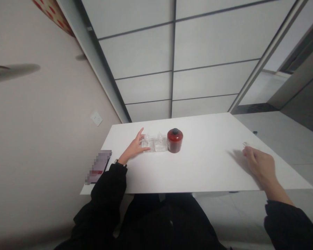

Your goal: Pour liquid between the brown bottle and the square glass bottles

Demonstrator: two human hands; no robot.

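Note:
My left hand point(135, 147) curves round the left side of a clear glass jar point(148, 144), thumb in front and fingers behind. Close beside it stands a second clear jar point(160, 145) with a rounded knob on top. A dark red jar point(174, 141) with a black knob is at the right end of this row. Far to the right, above the table's right part, my right hand point(261, 165) is closed, pinching a small clear object point(245, 144) at its fingertips. Its kind is too small and blurred to make out.
The white table point(203, 166) carries all of this. At its left edge lies a flat item point(100, 166), partly pixelated. A wall with a socket point(96, 118) rises on the left, and panelled sliding doors point(211, 48) stand behind the table.

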